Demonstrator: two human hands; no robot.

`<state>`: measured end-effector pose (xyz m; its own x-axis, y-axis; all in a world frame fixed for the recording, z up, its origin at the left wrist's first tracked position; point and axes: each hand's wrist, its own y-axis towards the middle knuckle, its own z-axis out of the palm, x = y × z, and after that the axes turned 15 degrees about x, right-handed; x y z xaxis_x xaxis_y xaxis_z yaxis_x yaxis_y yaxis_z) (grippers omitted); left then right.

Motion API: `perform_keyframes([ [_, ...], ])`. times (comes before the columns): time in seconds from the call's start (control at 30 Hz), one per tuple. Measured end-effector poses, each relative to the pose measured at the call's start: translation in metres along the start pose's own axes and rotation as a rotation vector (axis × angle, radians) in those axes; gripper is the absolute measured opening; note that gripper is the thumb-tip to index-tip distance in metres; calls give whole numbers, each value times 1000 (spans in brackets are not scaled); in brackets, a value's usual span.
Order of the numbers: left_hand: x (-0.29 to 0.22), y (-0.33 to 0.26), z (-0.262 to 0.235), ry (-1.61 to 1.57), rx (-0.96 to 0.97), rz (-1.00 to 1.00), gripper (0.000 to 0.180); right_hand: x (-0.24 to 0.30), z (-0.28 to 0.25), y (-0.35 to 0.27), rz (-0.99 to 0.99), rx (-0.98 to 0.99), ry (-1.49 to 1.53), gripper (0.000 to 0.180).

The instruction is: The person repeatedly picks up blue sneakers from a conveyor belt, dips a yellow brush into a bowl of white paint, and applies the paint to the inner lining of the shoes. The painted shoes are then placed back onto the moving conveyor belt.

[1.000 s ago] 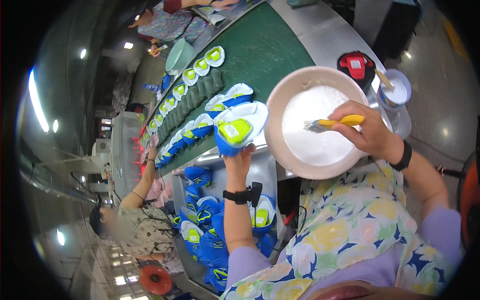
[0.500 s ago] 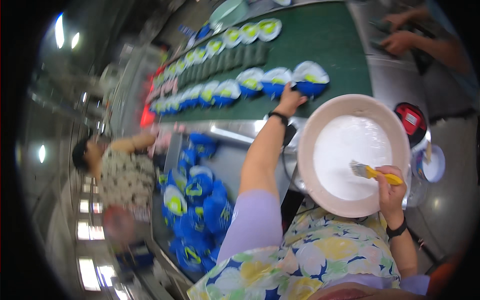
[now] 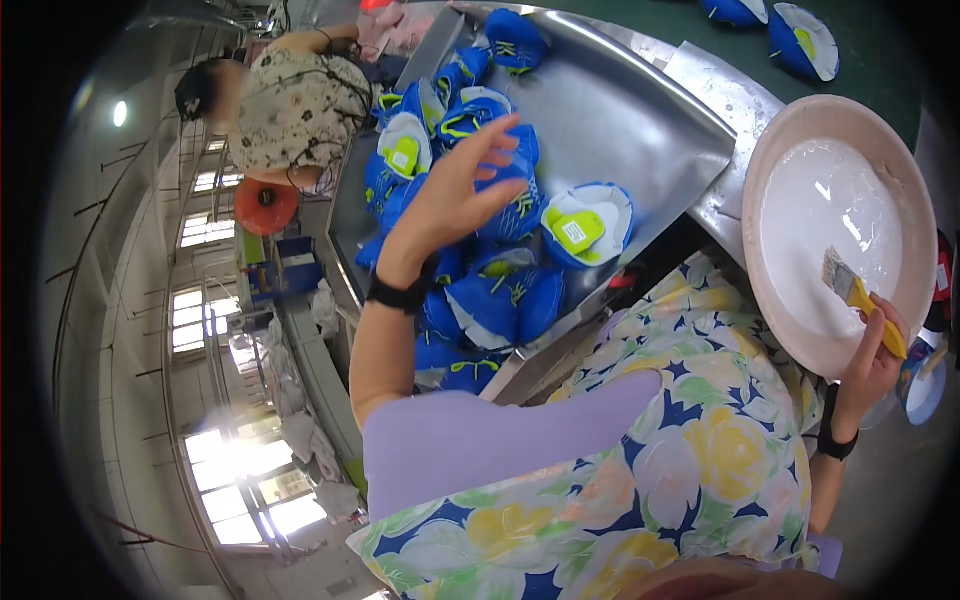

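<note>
My left hand [image 3: 465, 195] hovers over a heap of blue shoe uppers with neon-green linings. Its fingers are spread and nothing is in them. Below the fingers lies a blue upper [image 3: 518, 165]; beside it another upper [image 3: 588, 222] shows its white underside and a green patch with a white label. My right hand [image 3: 872, 352] is closed round the yellow handle of a paintbrush [image 3: 858, 290]. The brush's bristles are at the white liquid [image 3: 810, 230] in a pale pink basin [image 3: 765, 190].
A metal tray [image 3: 640, 110] holds the uppers. More uppers [image 3: 800, 42] lie on the green work surface [image 3: 690, 22] at the far right. Another person [image 3: 300, 110] in a patterned top is at the far left, near an orange round object [image 3: 266, 207]. A red and black item [image 3: 942, 270] sits beyond the basin.
My left hand has left the row of uppers on the green surface and swung left over the tray. The view has turned left. The paintbrush stays in my right hand at the basin.
</note>
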<state>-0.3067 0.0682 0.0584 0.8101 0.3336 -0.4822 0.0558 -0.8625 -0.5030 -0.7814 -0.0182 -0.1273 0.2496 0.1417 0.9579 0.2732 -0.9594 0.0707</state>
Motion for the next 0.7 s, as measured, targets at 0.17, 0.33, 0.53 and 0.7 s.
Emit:
perform_keyframes([
  [0.17, 32, -20, 109, 745, 250, 103, 87, -5, 2, 6, -74, 53, 47, 20],
  [0.33, 77, 66, 119, 906, 331, 289, 80, -5, 4, 5, -69, 24, -7, 19],
  [0.53, 112, 161, 68, 711, -136, 291, 79, -2, 7, 5, -95, -37, -33, 14],
  [0.7, 41, 107, 34, 584, -156, 375, 76, -11, 4, 4, -62, -46, -35, 15],
])
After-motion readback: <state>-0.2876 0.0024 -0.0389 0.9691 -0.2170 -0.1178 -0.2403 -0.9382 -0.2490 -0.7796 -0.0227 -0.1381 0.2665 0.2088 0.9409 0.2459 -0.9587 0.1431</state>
